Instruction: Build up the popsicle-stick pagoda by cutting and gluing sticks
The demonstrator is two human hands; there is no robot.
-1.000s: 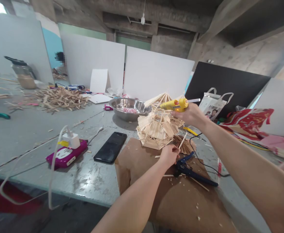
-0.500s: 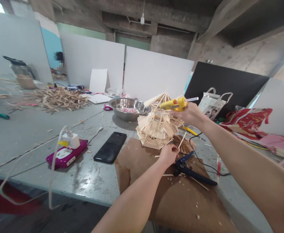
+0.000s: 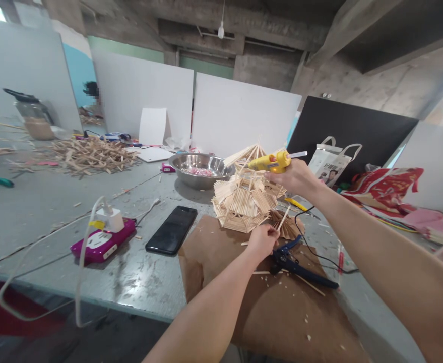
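My right hand (image 3: 295, 177) is closed around a yellow hot glue gun (image 3: 269, 162), a clear glue stick jutting from its back. The gun's nozzle points left, across the upper part of a tiered model made of thin wooden sticks (image 3: 246, 199). Below, at the model's front right, my left hand (image 3: 263, 239) pinches a short wooden stick (image 3: 283, 219) that slants upward. Just right of that hand lies a dark blue hand cutter (image 3: 300, 264) on a brown board (image 3: 281, 317). Behind the stick sits a brown, fan-like pleated piece (image 3: 293, 227).
A black phone (image 3: 171, 230) and a purple power strip (image 3: 102, 242) with a white cable lie to the left. Behind stand a steel bowl (image 3: 183, 174) and a heap of wooden pieces (image 3: 96, 155). The gun's black cord (image 3: 312, 247) loops at right. A person is partly visible far left.
Almost nothing differs. The whole view has shifted very slightly; both hands, the glue gun and the stick keep their places relative to the model.
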